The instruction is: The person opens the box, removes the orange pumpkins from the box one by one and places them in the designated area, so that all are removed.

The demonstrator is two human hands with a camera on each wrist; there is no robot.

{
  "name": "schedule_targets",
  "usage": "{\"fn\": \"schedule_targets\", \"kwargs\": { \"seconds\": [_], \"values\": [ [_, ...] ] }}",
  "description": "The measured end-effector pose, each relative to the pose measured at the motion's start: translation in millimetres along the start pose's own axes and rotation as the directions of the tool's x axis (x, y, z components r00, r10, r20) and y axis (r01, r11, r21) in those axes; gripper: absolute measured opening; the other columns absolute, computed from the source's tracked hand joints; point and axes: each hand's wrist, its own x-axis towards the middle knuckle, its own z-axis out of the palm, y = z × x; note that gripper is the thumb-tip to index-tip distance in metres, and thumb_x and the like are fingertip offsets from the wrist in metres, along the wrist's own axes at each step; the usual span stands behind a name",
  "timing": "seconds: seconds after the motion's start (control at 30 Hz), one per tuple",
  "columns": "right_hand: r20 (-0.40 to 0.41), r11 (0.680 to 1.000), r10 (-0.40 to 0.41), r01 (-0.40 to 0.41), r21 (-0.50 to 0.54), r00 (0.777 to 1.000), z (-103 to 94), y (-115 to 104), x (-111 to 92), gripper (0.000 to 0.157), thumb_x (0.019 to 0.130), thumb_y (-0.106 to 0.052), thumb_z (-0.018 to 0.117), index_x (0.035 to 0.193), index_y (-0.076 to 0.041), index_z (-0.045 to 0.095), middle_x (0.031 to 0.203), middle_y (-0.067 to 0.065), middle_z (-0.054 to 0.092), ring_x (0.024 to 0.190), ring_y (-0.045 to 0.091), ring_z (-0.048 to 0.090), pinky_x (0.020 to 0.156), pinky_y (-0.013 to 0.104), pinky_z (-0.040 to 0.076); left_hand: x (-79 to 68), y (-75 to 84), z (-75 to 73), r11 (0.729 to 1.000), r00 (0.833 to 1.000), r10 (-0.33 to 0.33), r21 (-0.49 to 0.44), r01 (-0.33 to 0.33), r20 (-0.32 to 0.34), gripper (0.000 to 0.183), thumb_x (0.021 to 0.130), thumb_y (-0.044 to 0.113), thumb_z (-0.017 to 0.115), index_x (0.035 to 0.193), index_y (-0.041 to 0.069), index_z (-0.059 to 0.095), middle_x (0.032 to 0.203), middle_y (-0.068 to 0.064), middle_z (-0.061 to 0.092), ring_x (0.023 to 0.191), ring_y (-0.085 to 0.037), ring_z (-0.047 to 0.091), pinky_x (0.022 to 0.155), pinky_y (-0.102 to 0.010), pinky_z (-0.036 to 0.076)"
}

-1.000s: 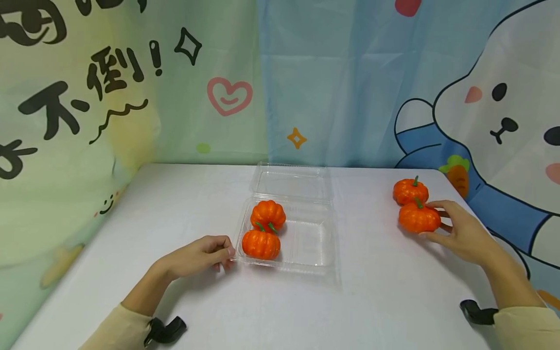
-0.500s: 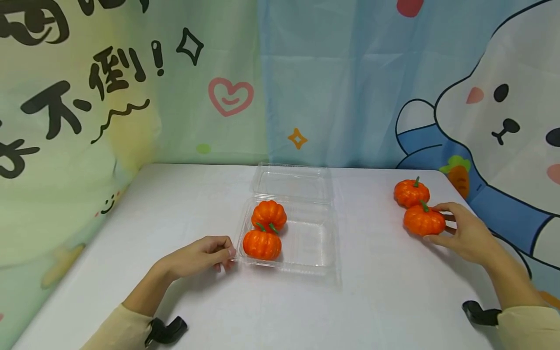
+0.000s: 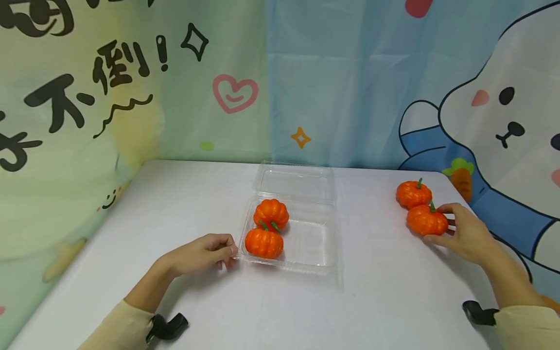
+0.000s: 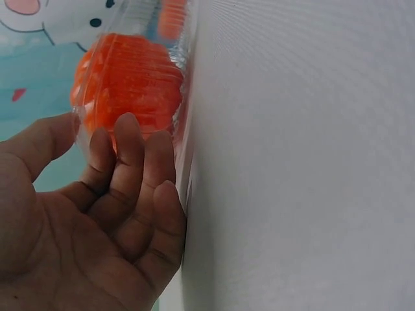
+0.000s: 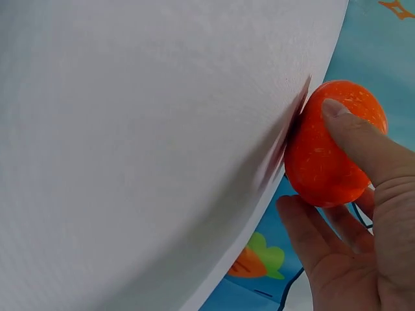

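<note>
The orange pumpkin at my right hand sits near the right side of the table, its green stem up. My thumb lies on its near side and my fingers reach round its right flank, so I hold it in a loose, rounded grip. I judge it light and fairly stiff, perhaps hollow foam or plastic. The glossy skin may slip a little, so the widest part of its ribbed sides looks the best place to hold; the thin stem could bend or come off.

Just behind it is a second pumpkin; the two seem to touch, though I cannot be sure. Well to the left stands a clear plastic box, its lid laid back, with two more pumpkins along its left side. My left hand pinches its near left corner; that thin wall probably flexes and dents easily.
</note>
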Motion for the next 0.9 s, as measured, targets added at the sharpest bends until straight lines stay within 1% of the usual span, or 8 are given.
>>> {"fn": "schedule_targets", "kwargs": {
  "seconds": [0.17,0.27,0.37,0.43,0.53,0.67,0.77,0.9],
  "values": [
    [0.016,1.000,0.008,-0.008,0.009,1.000,-1.0,-2,-1,0.107,0.077,-0.037,0.091,0.148,0.013,0.029,0.144,0.040,0.035,0.120,0.062,0.044,0.090,0.067,0.049,0.9,0.1,-0.6,1.000,1.000,-0.002,-0.007,0.002,0.006,0.026,0.108,0.025,0.054,0.100,0.001,0.061,0.093,-0.014,0.068,0.089,-0.026,0.063,0.079,-0.029,0.055],
    [0.012,1.000,-0.013,0.013,0.002,1.000,-2.4,-3,-1,0.110,0.076,-0.042,0.091,0.149,0.013,0.029,0.145,0.040,0.035,0.120,0.063,0.044,0.090,0.069,0.048,0.8,0.3,-0.6,1.000,1.000,-0.003,-0.010,0.003,0.007,0.026,0.108,0.025,0.054,0.100,0.000,0.061,0.093,-0.014,0.068,0.089,-0.026,0.063,0.079,-0.029,0.055],
    [-0.008,0.999,-0.040,0.040,-0.010,0.999,-3.9,-5,-1,0.109,0.077,-0.044,0.091,0.148,0.012,0.031,0.143,0.040,0.036,0.120,0.062,0.044,0.089,0.070,0.048,0.5,0.8,-0.5,1.000,1.000,-0.003,-0.010,0.003,0.006,0.026,0.108,0.024,0.053,0.100,0.000,0.061,0.093,-0.014,0.068,0.089,-0.026,0.063,0.079,-0.029,0.055],
    [-0.034,0.998,-0.060,0.059,-0.012,0.998,-4.1,-6,-1,0.106,0.076,-0.043,0.091,0.147,0.012,0.034,0.143,0.040,0.034,0.119,0.060,0.043,0.089,0.071,0.047,0.4,1.0,-0.3,1.000,1.000,-0.002,-0.007,0.002,0.005,0.026,0.108,0.024,0.053,0.100,0.000,0.061,0.093,-0.014,0.068,0.089,-0.026,0.063,0.079,-0.029,0.055],
    [-0.086,0.996,-0.086,0.085,-0.017,0.993,-3.1,-9,0,0.094,0.078,-0.037,0.091,0.141,0.011,0.041,0.145,0.040,0.028,0.119,0.059,0.040,0.090,0.071,0.046,0.3,1.4,0.3,1.000,1.000,0.000,-0.004,0.000,0.007,0.028,0.108,0.024,0.053,0.099,-0.001,0.061,0.091,-0.015,0.067,0.087,-0.025,0.062,0.078,-0.029,0.055],
    [-0.165,0.993,-0.114,0.108,-0.045,0.980,-3.0,-13,2,0.079,0.080,-0.028,0.091,0.135,0.009,0.047,0.152,0.037,0.022,0.115,0.060,0.044,0.088,0.073,0.046,0.6,1.8,1.1,1.000,1.000,0.010,-0.001,-0.010,0.013,0.029,0.108,0.023,0.052,0.097,-0.002,0.060,0.089,-0.015,0.066,0.084,-0.026,0.062,0.077,-0.029,0.054],
    [-0.217,0.988,-0.146,0.133,-0.074,0.965,-4.5,-18,4,0.073,0.079,-0.022,0.091,0.131,0.008,0.050,0.152,0.034,0.025,0.118,0.059,0.043,0.088,0.077,0.044,1.3,1.8,1.2,1.000,1.000,0.017,-0.005,-0.017,0.013,0.029,0.108,0.023,0.052,0.095,-0.002,0.059,0.087,-0.016,0.066,0.083,-0.027,0.063,0.076,-0.029,0.054],
    [-0.273,0.980,-0.198,0.181,-0.086,0.942,-6.3,-26,6,0.063,0.076,-0.014,0.092,0.123,0.007,0.056,0.149,0.031,0.033,0.128,0.056,0.036,0.088,0.078,0.043,2.4,1.7,1.6,1.000,1.000,0.022,-0.017,-0.022,0.014,0.028,0.108,0.022,0.052,0.095,-0.001,0.059,0.087,-0.017,0.065,0.083,-0.028,0.062,0.075,-0.029,0.055]
  ]
}}
